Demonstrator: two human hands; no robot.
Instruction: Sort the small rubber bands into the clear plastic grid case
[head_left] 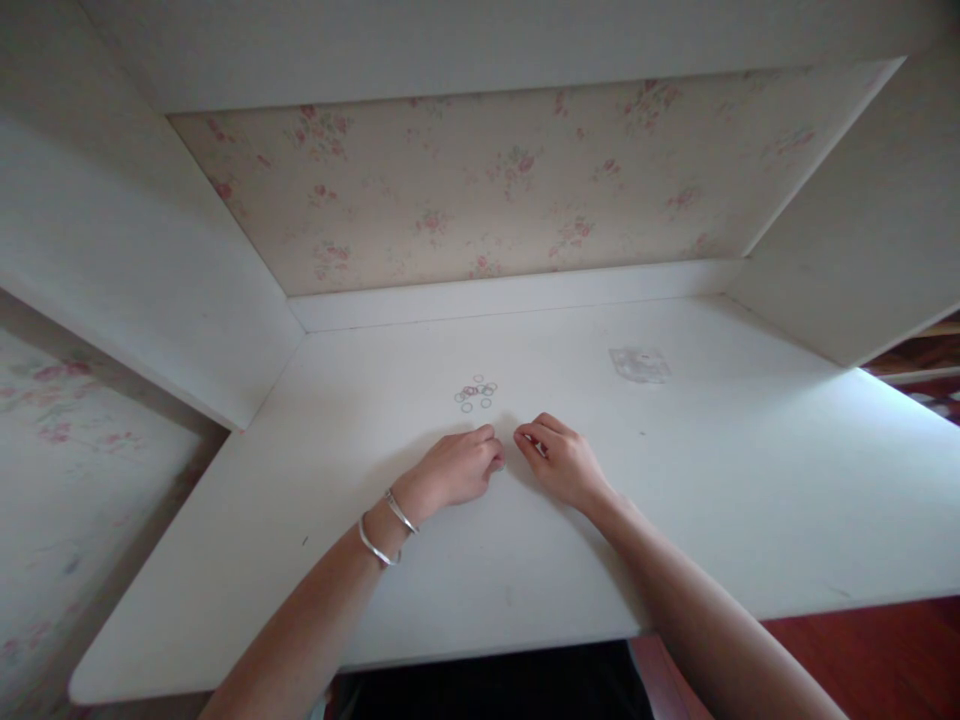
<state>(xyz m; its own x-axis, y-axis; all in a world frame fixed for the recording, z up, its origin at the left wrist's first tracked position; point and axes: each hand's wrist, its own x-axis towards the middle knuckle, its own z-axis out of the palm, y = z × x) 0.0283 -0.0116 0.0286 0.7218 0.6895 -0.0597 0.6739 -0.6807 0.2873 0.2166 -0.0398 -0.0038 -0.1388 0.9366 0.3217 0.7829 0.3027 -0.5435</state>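
Note:
Several small thin rings (476, 392) lie in a loose cluster on the white desk, just beyond my hands. My left hand (463, 465) rests near the desktop with its fingers curled together; a trace of something small shows at its fingertips, too small to name. Across a narrow gap, my right hand (561, 458) has its thumb and fingertips pressed in a pinch. Whatever it may hold is hidden. Two silver bangles (380, 540) sit on my left wrist.
A clear plastic bag (639, 365) lies flat toward the back right of the white desk (750, 480). Side panels (840, 200) and an overhead shelf (487, 50) frame the desk, with flowered wallpaper (480, 190) behind. The desk's front edge runs beneath my forearms.

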